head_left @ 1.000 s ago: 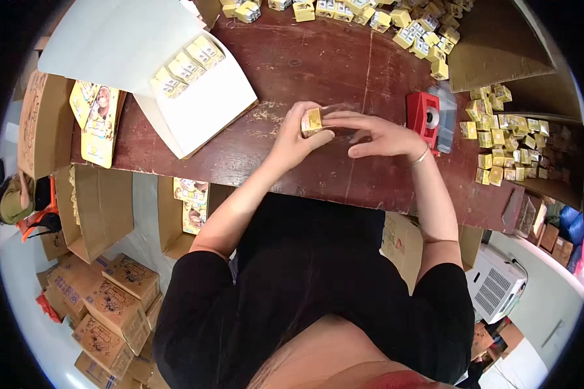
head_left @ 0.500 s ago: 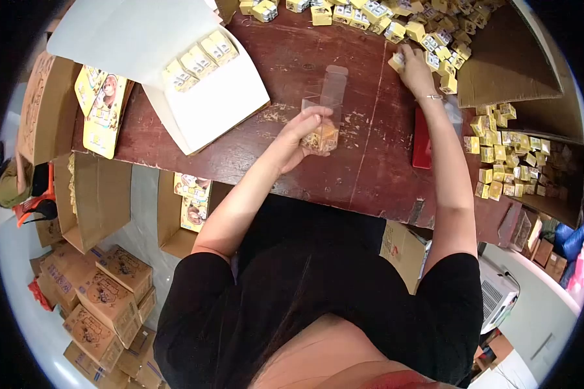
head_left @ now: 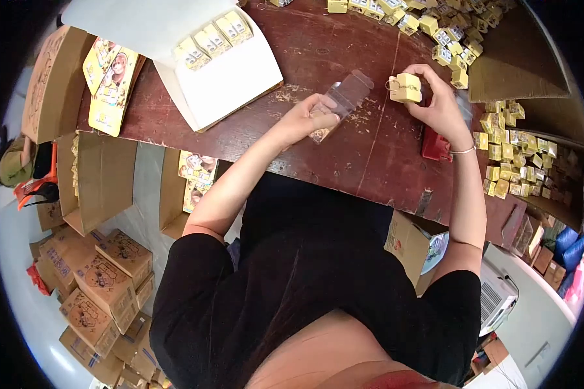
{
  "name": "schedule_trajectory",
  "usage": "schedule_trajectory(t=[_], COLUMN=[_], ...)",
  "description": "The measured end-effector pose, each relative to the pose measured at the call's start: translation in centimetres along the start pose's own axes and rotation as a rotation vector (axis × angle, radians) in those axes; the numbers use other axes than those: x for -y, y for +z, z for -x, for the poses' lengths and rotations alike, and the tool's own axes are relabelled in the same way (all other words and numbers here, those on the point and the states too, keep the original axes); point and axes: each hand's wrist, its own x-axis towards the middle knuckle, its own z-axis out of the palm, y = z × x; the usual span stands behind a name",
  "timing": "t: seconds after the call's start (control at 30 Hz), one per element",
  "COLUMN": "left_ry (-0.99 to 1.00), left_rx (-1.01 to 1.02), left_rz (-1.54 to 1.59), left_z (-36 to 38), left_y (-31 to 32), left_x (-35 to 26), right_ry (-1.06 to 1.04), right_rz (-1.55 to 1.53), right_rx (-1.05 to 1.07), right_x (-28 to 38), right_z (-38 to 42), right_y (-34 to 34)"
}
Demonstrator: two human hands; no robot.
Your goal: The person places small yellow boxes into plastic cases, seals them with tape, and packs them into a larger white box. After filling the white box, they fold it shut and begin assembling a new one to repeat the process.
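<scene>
My left hand [head_left: 307, 120] is wrapped round a clear plastic box [head_left: 350, 94], tilted up to the right with its flap standing open. Something orange shows at the box's lower end, mostly covered by my fingers. Between the thumb and fingers of my right hand [head_left: 442, 107] is a small yellow box [head_left: 405, 88] with a thin ring on its left side. It is held above the table, to the right of the plastic box and apart from it. Further left lies an open white carton [head_left: 230, 84] with a row of small yellow-and-white packs [head_left: 213, 40] along its back.
Many small yellow boxes [head_left: 457, 52] are heaped at the back right of the dark red table [head_left: 344, 165]. More spill from a cardboard box [head_left: 516, 71] on the right. A red object [head_left: 435, 146] sits under my right wrist. Printed yellow cartons [head_left: 113, 87] stand left.
My right hand has drawn back from the heap toward me, bringing a yellow box with it. In my left hand the plastic box has tipped over to the right.
</scene>
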Motion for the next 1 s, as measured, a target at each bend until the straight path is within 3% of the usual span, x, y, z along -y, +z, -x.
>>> schedule_trajectory(t=[0.07, 0.13, 0.27, 0.37, 0.43, 0.5, 0.57, 0.7, 0.8, 0.83, 0.9, 1.0], left_ry=[0.026, 0.003, 0.043, 0.165, 0.216, 0.278, 0.340, 0.421, 0.409, 0.377, 0.323, 0.189], left_rx=[0.005, 0.080, 0.108, 0.120, 0.041, 0.000, -0.035, -0.131, -0.100, -0.068, -0.029, -0.069], left_rz=[-0.101, -0.161, -0.198, -0.234, -0.214, -0.222, -0.231, -0.286, -0.180, -0.126, -0.078, 0.122], left_z=[-0.1, -0.2, -0.8, -1.3, -1.3, -1.4, -1.5, -1.8, -2.1, -2.1, -2.3, -2.7], left_y=[0.6, 1.4, 2.7, 3.3, 3.8, 4.2, 4.7, 5.7, 5.5, 5.3, 4.7, 4.6], left_x=[-0.5, -1.4, -1.6, -1.1, -0.9, -1.0, -1.3, 0.3, 1.2, 1.4, 1.2, 0.9], right_ry=[-0.098, -0.354, -0.207, -0.205, -0.211, -0.297, -0.212, -0.275, -0.227, -0.168, 0.138, 0.189], right_rz=[0.116, 0.231, 0.216, 0.041, 0.037, 0.241, 0.405, 0.587, 0.095, 0.016, -0.609, -0.878], right_rx=[-0.011, -0.005, 0.259, 0.286, 0.243, -0.033, -0.010, -0.121, -0.244, -0.391, -0.569, -0.481], right_x=[1.9, 3.3, 3.9, 3.6, 4.3, 4.8, 5.5, 5.3, 2.5, 1.9, -0.5, -2.1], right_z=[0.2, -0.2, 0.1, 1.0, 2.2, 3.3, 4.7, 5.9, 6.2, 6.3, 6.6, 6.1], right_y=[-0.3, 0.1, 2.0, 3.0, 2.9, 3.0, 4.6, 7.6, 8.0, 8.1, 9.3, 10.3])
